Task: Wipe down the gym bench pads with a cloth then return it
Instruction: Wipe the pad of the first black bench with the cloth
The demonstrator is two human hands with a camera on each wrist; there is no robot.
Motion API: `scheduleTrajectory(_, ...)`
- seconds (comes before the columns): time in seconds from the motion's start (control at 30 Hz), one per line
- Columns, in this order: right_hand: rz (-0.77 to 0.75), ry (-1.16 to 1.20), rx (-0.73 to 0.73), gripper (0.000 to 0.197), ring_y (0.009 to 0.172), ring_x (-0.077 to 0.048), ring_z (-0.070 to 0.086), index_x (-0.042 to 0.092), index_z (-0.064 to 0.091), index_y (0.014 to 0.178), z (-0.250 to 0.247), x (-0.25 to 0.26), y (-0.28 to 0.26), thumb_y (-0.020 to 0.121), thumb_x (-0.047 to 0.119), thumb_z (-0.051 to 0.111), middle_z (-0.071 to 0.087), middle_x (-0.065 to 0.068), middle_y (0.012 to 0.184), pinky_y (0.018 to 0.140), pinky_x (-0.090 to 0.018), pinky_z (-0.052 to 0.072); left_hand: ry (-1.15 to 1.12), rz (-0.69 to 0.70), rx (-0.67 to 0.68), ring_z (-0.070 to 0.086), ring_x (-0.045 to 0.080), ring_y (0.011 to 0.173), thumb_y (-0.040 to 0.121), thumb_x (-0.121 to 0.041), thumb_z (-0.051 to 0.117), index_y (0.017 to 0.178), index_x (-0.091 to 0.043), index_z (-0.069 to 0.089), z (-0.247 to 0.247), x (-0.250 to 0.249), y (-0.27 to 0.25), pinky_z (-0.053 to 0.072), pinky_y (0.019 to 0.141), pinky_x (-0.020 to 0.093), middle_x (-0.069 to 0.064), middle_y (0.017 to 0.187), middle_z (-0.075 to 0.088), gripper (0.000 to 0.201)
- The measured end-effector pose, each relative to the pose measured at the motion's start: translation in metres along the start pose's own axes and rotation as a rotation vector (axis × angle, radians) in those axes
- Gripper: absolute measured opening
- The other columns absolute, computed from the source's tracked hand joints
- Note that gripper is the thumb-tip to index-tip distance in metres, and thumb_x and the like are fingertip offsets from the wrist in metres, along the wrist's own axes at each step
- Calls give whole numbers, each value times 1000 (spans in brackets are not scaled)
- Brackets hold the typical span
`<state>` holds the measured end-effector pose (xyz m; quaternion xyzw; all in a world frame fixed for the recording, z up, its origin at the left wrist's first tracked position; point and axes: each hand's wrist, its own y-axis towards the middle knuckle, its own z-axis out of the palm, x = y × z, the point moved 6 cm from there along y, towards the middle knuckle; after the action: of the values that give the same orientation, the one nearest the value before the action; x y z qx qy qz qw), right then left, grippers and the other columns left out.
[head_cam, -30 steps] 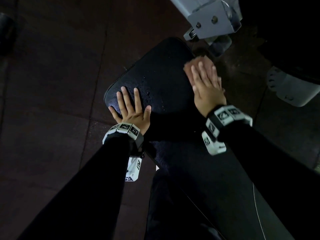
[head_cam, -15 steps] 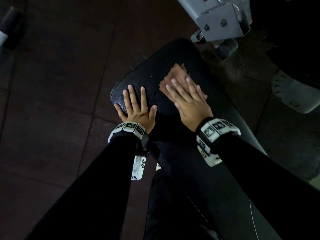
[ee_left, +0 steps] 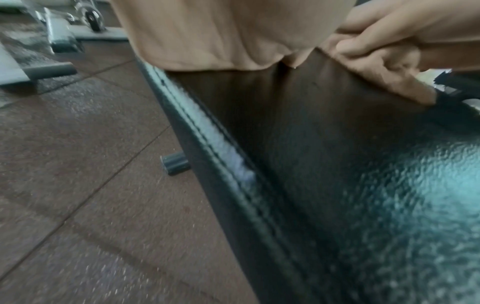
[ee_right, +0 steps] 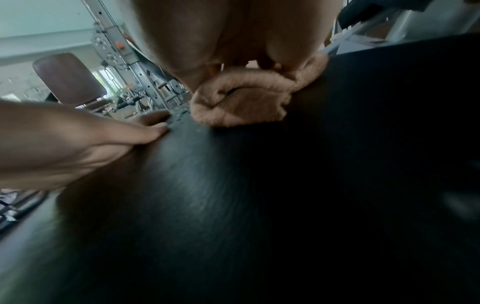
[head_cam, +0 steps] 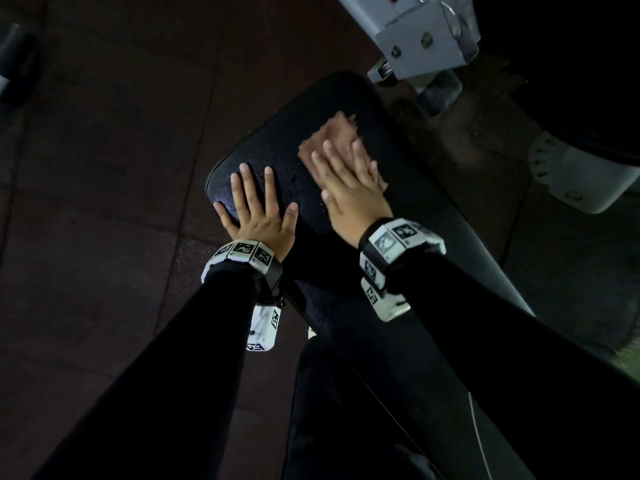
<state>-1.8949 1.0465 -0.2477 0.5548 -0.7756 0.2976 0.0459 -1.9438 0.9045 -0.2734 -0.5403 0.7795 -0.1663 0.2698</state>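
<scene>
Dark rubber floor (head_cam: 104, 202) surrounds the bench pad (head_cam: 349, 109), where the flat-fingered right hand (head_cam: 349, 188) presses the cloth (head_cam: 337, 133) just beside the flat, empty left hand (head_cam: 259, 209).

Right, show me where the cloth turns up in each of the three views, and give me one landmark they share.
Head: the cloth lies above centre on the bench pad, under the right hand.
Left wrist: the cloth is at the upper right, under that hand's fingers.
Right wrist: the cloth is bunched at the upper centre, below the palm.
Shared landmark: the black bench pad, with the left hand flat on it.
</scene>
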Motion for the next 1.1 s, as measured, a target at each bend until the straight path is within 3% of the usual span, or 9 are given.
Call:
scheduleTrajectory(0.1,24,35,-52,55,143,-12,-15,28,3,150,3,-14,-27,99,28,24,-8,12,157,115,-41,-13,-2,2,-26,-34,12,137,96,-54,18,144,-36,-24,-3,-2,-2,-24,107,49,-4,151,-35,66)
scheduleTrajectory(0.2,339,44,-203,57,144,-15,-9,23,2,150,-3,-71,-58,99,37,23,-7,6,158,113,-45,-13,-35,-30,-134,-20,16,144,96,-50,28,150,-29,-7,-10,-10,-8,-16,112,52,1,157,-20,68)
scheduleTrajectory(0.27,575,58,-143,65,144,-19,-12,18,-4,150,2,-111,-81,98,46,24,-12,-1,157,114,-52,-11,-87,-53,-239,-6,24,146,94,-48,37,151,-18,11,-17,-25,-14,-8,114,57,11,159,-3,70)
scheduleTrajectory(0.33,684,103,-74,74,144,-20,-12,21,-9,149,9,-133,-95,93,59,22,-10,-3,158,112,-57,-11,-59,-2,-298,2,30,146,91,-48,39,149,-9,18,-19,-52,-15,-5,113,60,17,158,7,73)
scheduleTrajectory(0.5,691,238,-75,77,143,-23,3,36,-9,145,16,-146,-96,85,69,26,7,-2,155,111,-56,-4,117,202,-244,-5,22,147,94,-56,26,151,-8,2,-3,-112,3,-12,113,51,9,159,-3,78)
scheduleTrajectory(0.57,697,250,-54,77,142,-23,4,38,-10,144,17,-148,-96,84,70,26,7,-2,155,111,-55,-4,137,208,-220,-9,24,146,94,-58,28,150,-8,-3,4,-116,11,-12,114,48,10,159,-6,82)
scheduleTrajectory(0.7,684,271,-36,78,142,-22,2,38,-12,143,17,-149,-95,84,70,26,5,0,155,112,-53,-4,169,232,-290,-3,26,147,95,-55,22,151,-8,2,-3,-104,22,-6,117,45,11,159,1,76)
scheduleTrajectory(0.9,681,285,-21,77,143,-22,0,37,-12,144,17,-150,-96,85,70,26,3,-1,155,112,-53,-5,56,50,-405,9,32,146,91,-57,18,149,-3,16,-26,-44,22,6,117,47,17,157,13,79)
scheduleTrajectory(1.1,684,270,-17,76,142,-22,1,38,-14,143,19,-151,-95,84,70,22,2,1,155,112,-53,-5,-82,-74,-393,4,36,145,90,-54,19,148,1,12,0,-11,-34,4,117,54,21,156,7,81)
